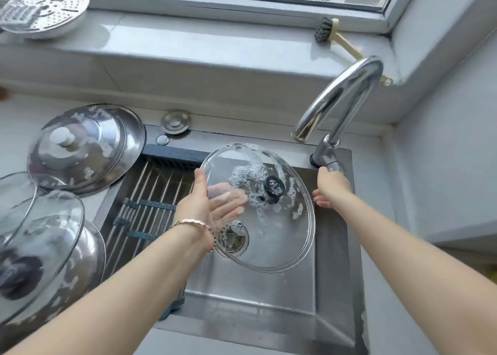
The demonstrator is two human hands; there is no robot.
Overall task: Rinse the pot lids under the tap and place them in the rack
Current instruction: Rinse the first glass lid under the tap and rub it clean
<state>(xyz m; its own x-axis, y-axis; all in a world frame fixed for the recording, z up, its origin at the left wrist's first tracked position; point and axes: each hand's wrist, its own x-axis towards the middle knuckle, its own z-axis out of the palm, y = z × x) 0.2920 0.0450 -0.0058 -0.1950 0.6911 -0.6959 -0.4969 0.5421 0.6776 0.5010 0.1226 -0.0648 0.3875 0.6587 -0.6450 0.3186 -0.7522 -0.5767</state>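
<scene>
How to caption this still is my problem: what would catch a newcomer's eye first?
First, the foamy glass lid with its dark knob, tilted over the sink and held at its rim by the left hand. Next, the right hand reaching to the tap lever beneath the curved tap at the right. A suds-streaked steel lid lies left of the sink, beside the rack.

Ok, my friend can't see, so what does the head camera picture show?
A person's left hand holds a soapy glass lid over the steel sink, while the right hand is at the tap handle. More soapy lids wait at the left, beside the rack.
</scene>
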